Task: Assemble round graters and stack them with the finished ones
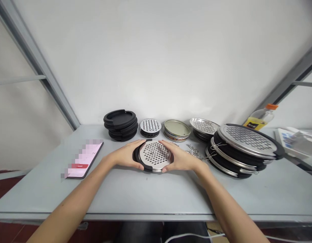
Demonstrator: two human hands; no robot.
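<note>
On the table in front of me lies a round metal grater plate (155, 154) with many slots, set in a black holder (138, 156) whose rim shows at its left. My left hand (128, 155) grips the left side, its thumb on the black rim at the front. Around the right edge curls my right hand (177, 157), its thumb at the front of the metal. My palms and fingers hide parts of both sides. Just behind stand a small stack of round grater discs (150, 126) and a stack of round lids (177, 129).
Black holders (120, 125) are stacked at the back left. More grater discs (204, 126) stand right of the lids, near loose wire clips (193, 151). A tall pile of assembled graters (247, 145), a bottle (260, 117) and a white box (297, 141) are on the right. A phone (85, 158) lies left.
</note>
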